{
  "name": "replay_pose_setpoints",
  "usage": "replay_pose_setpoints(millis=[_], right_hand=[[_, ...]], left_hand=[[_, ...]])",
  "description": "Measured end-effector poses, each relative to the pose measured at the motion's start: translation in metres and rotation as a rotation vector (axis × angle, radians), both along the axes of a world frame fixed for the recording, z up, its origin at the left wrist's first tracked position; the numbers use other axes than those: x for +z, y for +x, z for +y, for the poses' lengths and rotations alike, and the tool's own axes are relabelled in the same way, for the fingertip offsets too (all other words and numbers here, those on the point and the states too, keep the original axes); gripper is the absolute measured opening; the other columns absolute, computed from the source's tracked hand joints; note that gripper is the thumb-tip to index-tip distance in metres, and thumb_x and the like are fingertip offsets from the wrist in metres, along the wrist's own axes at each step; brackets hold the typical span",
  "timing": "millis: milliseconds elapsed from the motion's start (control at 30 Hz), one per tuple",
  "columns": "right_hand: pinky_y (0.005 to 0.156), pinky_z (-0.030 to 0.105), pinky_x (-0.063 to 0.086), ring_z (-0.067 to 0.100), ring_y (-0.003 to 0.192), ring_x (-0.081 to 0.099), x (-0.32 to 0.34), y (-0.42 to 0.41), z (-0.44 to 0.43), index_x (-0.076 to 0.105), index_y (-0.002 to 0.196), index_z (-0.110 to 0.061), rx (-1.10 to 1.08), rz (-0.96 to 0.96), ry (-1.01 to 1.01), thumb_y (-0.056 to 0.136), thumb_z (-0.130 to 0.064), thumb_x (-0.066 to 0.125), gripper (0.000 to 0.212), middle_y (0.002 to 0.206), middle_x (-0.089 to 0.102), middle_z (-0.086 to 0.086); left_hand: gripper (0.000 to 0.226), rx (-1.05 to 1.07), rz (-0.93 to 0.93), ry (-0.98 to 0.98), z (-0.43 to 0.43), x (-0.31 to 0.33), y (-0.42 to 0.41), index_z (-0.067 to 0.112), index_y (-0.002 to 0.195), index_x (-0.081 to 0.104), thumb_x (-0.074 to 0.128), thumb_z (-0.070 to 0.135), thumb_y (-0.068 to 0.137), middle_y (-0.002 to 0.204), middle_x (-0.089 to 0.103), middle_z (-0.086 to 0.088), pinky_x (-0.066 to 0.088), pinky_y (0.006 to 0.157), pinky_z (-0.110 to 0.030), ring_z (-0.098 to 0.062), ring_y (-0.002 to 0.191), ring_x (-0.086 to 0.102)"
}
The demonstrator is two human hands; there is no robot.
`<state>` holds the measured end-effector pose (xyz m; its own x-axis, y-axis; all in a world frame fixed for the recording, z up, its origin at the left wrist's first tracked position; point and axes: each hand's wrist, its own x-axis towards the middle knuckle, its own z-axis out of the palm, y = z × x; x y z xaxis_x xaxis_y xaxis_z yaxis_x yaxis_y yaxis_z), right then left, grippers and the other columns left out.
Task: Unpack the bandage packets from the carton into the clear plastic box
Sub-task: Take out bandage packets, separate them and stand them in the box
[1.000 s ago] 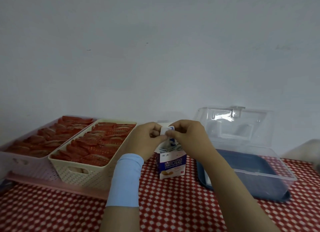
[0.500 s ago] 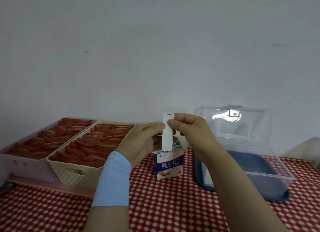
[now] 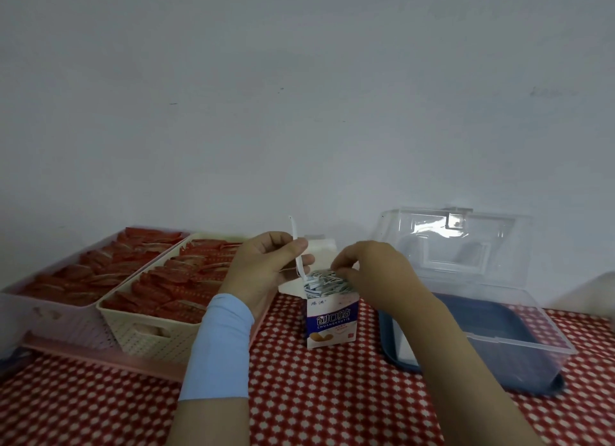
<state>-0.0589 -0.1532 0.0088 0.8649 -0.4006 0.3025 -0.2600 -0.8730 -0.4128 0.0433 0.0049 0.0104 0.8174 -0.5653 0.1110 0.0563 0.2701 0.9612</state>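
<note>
red-and-white dotted cloth (image 3: 332, 395), blue-and-white carton (image 3: 331, 322), cream basket (image 3: 149, 336).

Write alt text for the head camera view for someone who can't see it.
A person's right hand reaches into bandage packets in an open carton on a red checked cloth, while the left hand pinches one packet upright. An open clear plastic box sits right; two baskets of red packets sit left.

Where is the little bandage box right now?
The carton stands open on the checked tablecloth, mid-picture, between the cream basket on its left and the clear plastic box on its right.
</note>
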Motion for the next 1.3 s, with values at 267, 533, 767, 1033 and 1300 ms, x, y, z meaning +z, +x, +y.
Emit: replay_pose_setpoints(millis=[267, 533, 767, 1033, 1300], right_hand=[[0.094, 0.036, 0.034, 0.015, 0.103, 0.055, 0.006, 0.018, 0.006, 0.074, 0.105, -0.038, 0.049, 0.193, -0.448, 0.093, -0.037, 0.063, 0.016, 0.106, 0.067, -0.01], [0.09, 0.028, 0.043, 0.007, 0.09, 0.061, 0.015, 0.008, -0.003, 0.071, 0.1, -0.03, 0.063, 0.015, -0.238, 0.096, -0.031, 0.061, 0.011, 0.101, 0.07, -0.013], [0.079, 0.022, 0.052, 0.001, 0.08, 0.059, 0.009, 0.004, -0.002, 0.074, 0.102, -0.029, 0.113, 0.035, 0.01, 0.095, -0.022, 0.064, 0.014, 0.09, 0.064, -0.02], [0.053, 0.007, 0.04, -0.003, 0.05, 0.055, 0.034, -0.032, -0.016, 0.069, 0.081, -0.019, 0.089, -0.298, 0.28, 0.096, -0.014, 0.063, 0.017, 0.062, 0.065, -0.008], [0.053, 0.013, 0.044, 0.002, 0.052, 0.056, 0.032, -0.065, -0.021, 0.071, 0.088, -0.008, 0.154, -0.247, 0.414, 0.096, -0.009, 0.061, 0.014, 0.058, 0.065, -0.013]], left_hand=[[0.016, 0.018, -0.113, 0.178, -0.007, -0.006, 0.0, 0.001, 0.09, 0.065, 0.077, 0.007, 0.083, 0.088, 0.075, -0.012, 0.061, 0.079, -0.045, -0.027, 0.081, 0.076], [0.016, 0.048, -0.122, 0.196, -0.009, -0.01, 0.005, 0.003, 0.088, 0.065, 0.079, 0.01, 0.082, 0.087, 0.077, -0.008, 0.059, 0.085, -0.051, -0.026, 0.08, 0.076], [0.017, 0.043, -0.16, 0.229, -0.009, -0.008, 0.004, 0.004, 0.09, 0.066, 0.079, 0.012, 0.082, 0.087, 0.077, -0.006, 0.059, 0.085, -0.05, -0.024, 0.079, 0.076], [0.014, 0.016, -0.074, 0.052, -0.011, 0.003, -0.006, 0.002, 0.09, 0.063, 0.075, 0.008, 0.085, 0.089, 0.074, -0.017, 0.062, 0.076, -0.039, -0.027, 0.085, 0.076], [0.034, -0.396, -0.065, 0.173, -0.025, 0.009, -0.033, -0.01, 0.107, 0.061, 0.068, 0.016, 0.086, 0.091, 0.071, -0.016, 0.059, 0.066, -0.029, -0.02, 0.074, 0.07]])
